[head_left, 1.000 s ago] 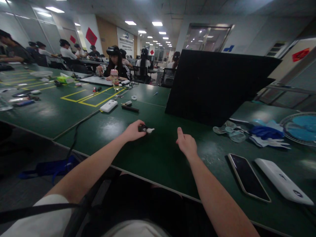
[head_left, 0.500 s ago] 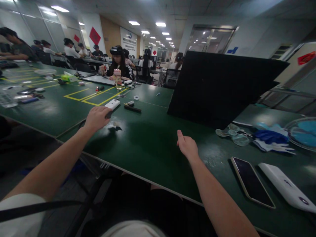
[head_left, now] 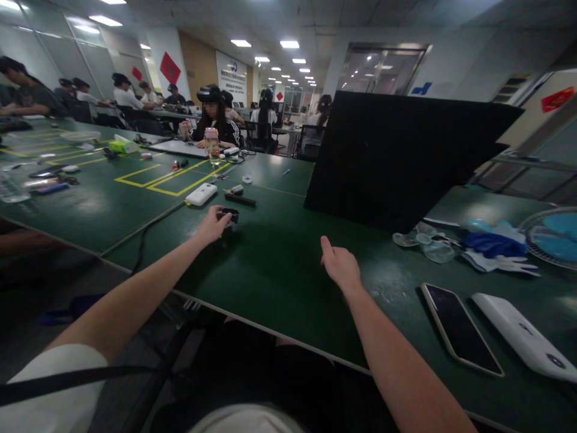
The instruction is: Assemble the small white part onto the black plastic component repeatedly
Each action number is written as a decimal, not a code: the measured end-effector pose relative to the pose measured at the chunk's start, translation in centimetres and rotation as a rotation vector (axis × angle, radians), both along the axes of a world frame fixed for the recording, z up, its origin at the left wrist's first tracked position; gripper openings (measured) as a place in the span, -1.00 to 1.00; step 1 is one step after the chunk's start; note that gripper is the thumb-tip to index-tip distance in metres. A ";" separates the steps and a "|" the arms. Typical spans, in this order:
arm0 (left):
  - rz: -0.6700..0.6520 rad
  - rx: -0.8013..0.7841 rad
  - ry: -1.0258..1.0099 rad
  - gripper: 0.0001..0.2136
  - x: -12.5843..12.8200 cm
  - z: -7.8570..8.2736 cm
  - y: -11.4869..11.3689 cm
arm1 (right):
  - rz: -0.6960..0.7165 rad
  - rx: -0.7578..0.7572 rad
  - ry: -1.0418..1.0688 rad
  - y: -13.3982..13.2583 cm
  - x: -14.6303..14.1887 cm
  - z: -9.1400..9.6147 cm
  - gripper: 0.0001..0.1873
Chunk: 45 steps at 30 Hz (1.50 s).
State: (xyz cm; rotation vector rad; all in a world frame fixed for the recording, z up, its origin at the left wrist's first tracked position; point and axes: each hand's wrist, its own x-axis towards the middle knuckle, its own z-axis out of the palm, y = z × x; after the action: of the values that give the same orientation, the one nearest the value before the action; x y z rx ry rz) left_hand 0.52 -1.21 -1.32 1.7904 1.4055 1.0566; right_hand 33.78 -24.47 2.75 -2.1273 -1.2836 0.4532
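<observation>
My left hand (head_left: pixel 213 227) is over the left middle of the green table, with thumb and fingers pinched on a small black clip-like piece (head_left: pixel 231 215). Its exact kind is too small to tell. Just beyond it lie a dark stick-shaped item (head_left: pixel 241 200) and a small grey-and-white item (head_left: pixel 237 189). A white power bank (head_left: pixel 201 194) rests to the left of these. My right hand (head_left: pixel 341 264) is low over the table, curled closed with its thumb stretched forward. No object shows in it, and its fingers are mostly hidden behind the hand.
A large black panel (head_left: pixel 401 162) stands at the right back. Gloves (head_left: pixel 496 246), clear goggles (head_left: pixel 435 246), a fan (head_left: pixel 552 234), a phone (head_left: pixel 462 328) and another white device (head_left: pixel 525 337) lie right. A pink-topped bottle (head_left: pixel 211 146) stands near a person seated opposite.
My left hand has moved right, away from the white power bank, with the black piece in its fingers. My right hand has stayed almost still.
</observation>
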 end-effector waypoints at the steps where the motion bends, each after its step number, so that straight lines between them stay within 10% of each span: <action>1: -0.062 0.019 0.069 -0.52 1.2 0.1 -0.4 | -0.001 0.012 0.004 0.0 0.0 0.0 -0.21; 6: -0.394 0.168 0.404 -0.50 9.1 0.4 -5.0 | -0.120 0.235 0.003 -0.5 0.0 0.6 -0.23; 15: -0.830 0.217 0.385 -0.48 19.6 1.0 -16.8 | -0.309 0.677 -0.021 -1.3 0.3 1.6 -0.24; 19: -0.760 0.150 0.123 -0.54 18.8 1.4 -16.2 | -0.199 0.620 -0.023 -1.1 0.8 1.4 -0.32; 23: -0.400 0.132 -0.197 -0.62 15.8 1.4 -12.5 | 0.070 0.412 -0.160 -0.8 0.5 0.9 -0.50; 28: -0.165 0.107 -0.117 -0.56 12.2 0.5 -8.5 | 0.505 0.201 -0.290 -0.8 -1.6 -0.2 -0.58; 35: -0.326 0.151 0.089 -0.54 11.5 0.0 -8.8 | 0.660 0.143 -0.335 -0.2 -2.9 -1.3 -0.80; 45: -0.663 0.133 0.222 -0.56 12.2 0.9 -12.1 | 0.391 0.394 -0.280 -0.7 -2.5 0.2 -0.83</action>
State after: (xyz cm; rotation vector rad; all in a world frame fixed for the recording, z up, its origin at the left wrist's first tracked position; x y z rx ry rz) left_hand 12.71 -13.30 -0.39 2.2929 0.7536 0.6187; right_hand 31.29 -25.13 2.97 -1.6511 -1.7924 0.0430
